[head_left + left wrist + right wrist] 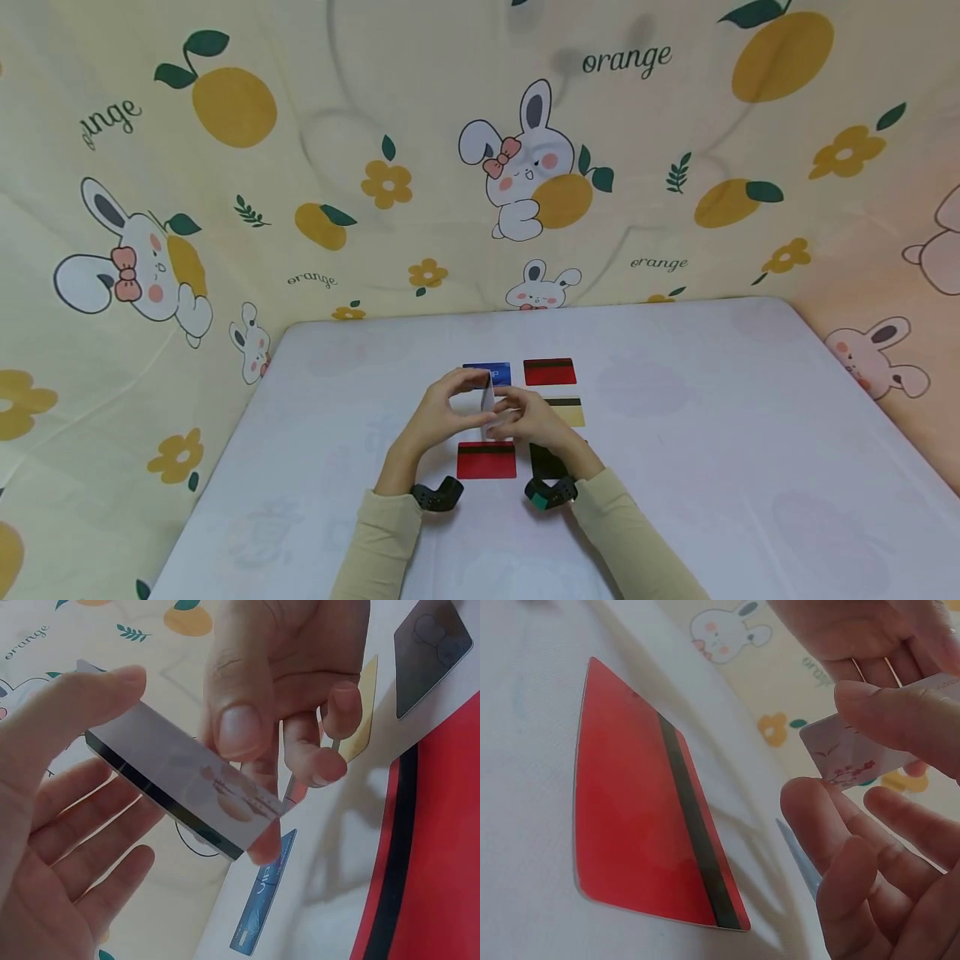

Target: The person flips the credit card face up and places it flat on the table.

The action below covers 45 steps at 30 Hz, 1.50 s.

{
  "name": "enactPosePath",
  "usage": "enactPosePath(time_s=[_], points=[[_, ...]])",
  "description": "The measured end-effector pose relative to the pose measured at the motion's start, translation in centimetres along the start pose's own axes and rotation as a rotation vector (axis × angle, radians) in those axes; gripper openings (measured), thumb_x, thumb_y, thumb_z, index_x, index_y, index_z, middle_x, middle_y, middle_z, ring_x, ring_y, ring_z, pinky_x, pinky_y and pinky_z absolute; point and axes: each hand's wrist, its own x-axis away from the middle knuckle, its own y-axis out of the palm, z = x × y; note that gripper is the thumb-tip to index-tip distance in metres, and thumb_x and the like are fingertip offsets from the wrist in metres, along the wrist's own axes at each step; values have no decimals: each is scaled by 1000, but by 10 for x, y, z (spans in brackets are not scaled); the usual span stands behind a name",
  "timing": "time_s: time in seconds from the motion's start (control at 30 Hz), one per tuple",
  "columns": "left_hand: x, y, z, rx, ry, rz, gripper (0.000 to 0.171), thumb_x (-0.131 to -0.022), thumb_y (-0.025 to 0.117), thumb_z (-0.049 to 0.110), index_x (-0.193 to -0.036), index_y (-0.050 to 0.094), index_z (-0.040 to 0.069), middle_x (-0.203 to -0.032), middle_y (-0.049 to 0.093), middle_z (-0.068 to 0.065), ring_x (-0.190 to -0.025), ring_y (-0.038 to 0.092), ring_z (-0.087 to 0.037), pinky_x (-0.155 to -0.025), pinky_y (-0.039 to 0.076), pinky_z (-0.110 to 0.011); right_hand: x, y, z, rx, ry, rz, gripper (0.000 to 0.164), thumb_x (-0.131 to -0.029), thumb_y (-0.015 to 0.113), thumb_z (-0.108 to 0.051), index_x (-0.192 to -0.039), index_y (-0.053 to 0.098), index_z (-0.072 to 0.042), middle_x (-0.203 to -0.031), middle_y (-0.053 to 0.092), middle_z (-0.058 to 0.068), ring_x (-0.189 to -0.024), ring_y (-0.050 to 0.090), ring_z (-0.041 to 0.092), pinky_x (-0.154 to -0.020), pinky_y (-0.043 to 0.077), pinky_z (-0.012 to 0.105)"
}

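Upright above the table, a white bank card (176,754) with a dark stripe and a floral print is held between both hands. My left hand (437,412) pinches one end, thumb on the pale face and fingers behind. At the opposite end my right hand (542,422) grips the card between thumb and index finger, its other fingers loosely curled. Beneath the hands, a red card (486,462) with a black stripe lies flat. Behind them is a blue card (501,372), partly hidden by the left hand and held card.
Right of the held card lie another red card (550,372), a gold card (567,413) partly covered by the right hand, and a black card (543,463) partly under the right wrist. Patterned cloth (420,108) hangs behind the white table (675,500).
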Motion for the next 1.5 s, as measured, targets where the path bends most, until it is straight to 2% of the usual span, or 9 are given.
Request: enactPosePath(time_s=[0.17, 0.4, 0.57, 0.73, 1.03, 1.27, 1.5], points=[[1, -1, 2, -2, -3, 0, 60, -80, 78, 19, -132, 53, 3, -128, 61, -11, -121, 59, -28, -105, 46, -49, 0, 1, 0, 9, 13, -4, 72, -83, 71, -7, -144, 35, 7, -123, 59, 30, -71, 66, 5, -61, 50, 22], [1, -1, 5, 24, -34, -6, 59, -81, 77, 18, -133, 52, 7, -130, 60, -14, -122, 58, -30, -106, 44, -51, 0, 2, 2, 8, 17, -22, 72, -83, 72, -8, -144, 37, 6, -121, 61, 28, -76, 69, 7, -74, 54, 21], [2, 0, 6, 52, -48, -12, 63, -82, 76, 16, -138, 48, 12, -131, 59, -19, -124, 58, -32, -107, 41, -56, -1, 4, 2, 22, 18, -5, 67, -83, 73, -10, -141, 43, 4, -116, 64, 26, -72, 63, 8, -65, 51, 22], [2, -1, 5, 58, -42, -7, 64, -82, 76, 16, -139, 47, 16, -129, 60, -19, -123, 59, -31, -108, 41, -55, -1, 5, -1, 30, 18, 5, 63, -83, 72, -10, -139, 46, 3, -113, 64, 25, -67, 58, 11, -59, 48, 22], [2, -4, 2, 48, -13, 1, 58, -85, 73, 16, -138, 49, 15, -129, 60, -21, -121, 59, -32, -107, 41, -56, -1, 3, -3, 27, 36, 26, 60, -82, 72, -7, -137, 48, 3, -111, 64, 25, -65, 57, 9, -58, 49, 22], [1, -6, 3, 22, -37, 34, 58, -84, 74, 21, -137, 50, 14, -131, 61, -15, -121, 59, -30, -106, 42, -56, -1, -3, 1, 4, 51, 24, 58, -82, 72, -9, -136, 50, 0, -111, 63, 27, -67, 58, 11, -59, 49, 22], [2, -9, 1, 7, -5, 65, 57, -83, 75, 17, -134, 52, 11, -129, 63, -13, -117, 61, -30, -104, 45, -53, 2, -10, 0, 1, 64, 30, 58, -83, 72, -10, -136, 50, -2, -107, 62, 15, -68, 57, 12, -59, 52, 24]])
